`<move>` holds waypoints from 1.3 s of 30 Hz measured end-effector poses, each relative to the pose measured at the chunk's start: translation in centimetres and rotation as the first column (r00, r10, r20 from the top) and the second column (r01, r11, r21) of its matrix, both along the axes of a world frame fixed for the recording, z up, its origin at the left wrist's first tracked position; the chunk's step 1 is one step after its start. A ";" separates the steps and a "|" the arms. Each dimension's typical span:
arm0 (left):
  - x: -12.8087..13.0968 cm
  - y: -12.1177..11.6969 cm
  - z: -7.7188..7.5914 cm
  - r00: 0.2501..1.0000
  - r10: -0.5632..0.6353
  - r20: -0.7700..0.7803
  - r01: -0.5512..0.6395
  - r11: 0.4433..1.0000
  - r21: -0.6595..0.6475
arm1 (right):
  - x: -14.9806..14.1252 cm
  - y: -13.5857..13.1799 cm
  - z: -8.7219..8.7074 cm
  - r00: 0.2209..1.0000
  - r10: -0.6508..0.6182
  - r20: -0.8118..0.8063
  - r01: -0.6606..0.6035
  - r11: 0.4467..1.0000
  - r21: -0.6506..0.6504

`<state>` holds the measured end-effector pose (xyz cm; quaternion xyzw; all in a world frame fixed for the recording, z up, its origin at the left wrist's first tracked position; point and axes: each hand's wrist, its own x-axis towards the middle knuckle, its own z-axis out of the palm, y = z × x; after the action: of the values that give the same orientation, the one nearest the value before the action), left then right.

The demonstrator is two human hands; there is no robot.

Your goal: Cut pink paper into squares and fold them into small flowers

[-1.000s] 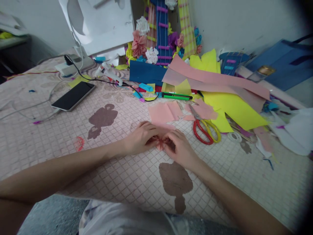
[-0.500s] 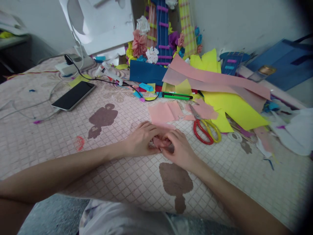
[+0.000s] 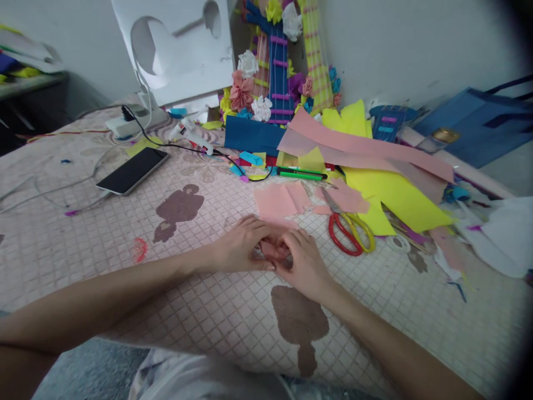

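My left hand (image 3: 241,245) and my right hand (image 3: 307,265) meet just above the patterned tablecloth (image 3: 225,311), fingers curled inward. Between their fingertips is a small piece of pink paper (image 3: 271,251), partly covered by the fingers. Both hands are closed on it, thumbs toward me. Beyond the knuckles lie flat pink paper pieces (image 3: 277,201). Scissors (image 3: 350,232) with one red and one yellow handle rest to the right of my right hand, blades pointing away.
A phone (image 3: 133,171) on a cable lies at left, near a white glue gun (image 3: 192,136) and a power strip (image 3: 135,123). Behind are a green cutter (image 3: 302,174), yellow sheets (image 3: 400,194), long pink strips (image 3: 366,139) and decorated paper guitars (image 3: 280,72). A tape roll (image 3: 398,244) lies right.
The camera view has tilted up slightly, so the scene sits lower in the picture. Both hands stay together on the pink paper, with only slight finger movement.
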<state>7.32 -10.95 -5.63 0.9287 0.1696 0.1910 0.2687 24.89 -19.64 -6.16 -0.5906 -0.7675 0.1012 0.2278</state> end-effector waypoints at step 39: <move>0.1 -1.2 -0.7 0.989 -0.077 0.123 0.104 0.967 -0.234 | 1.3 0.6 -0.4 0.982 0.059 -0.179 -0.065 0.998 -0.024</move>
<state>7.45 -12.19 -6.29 0.8840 0.1335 0.2087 0.3964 26.21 -19.07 -6.51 -0.5582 -0.7605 0.1721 0.2837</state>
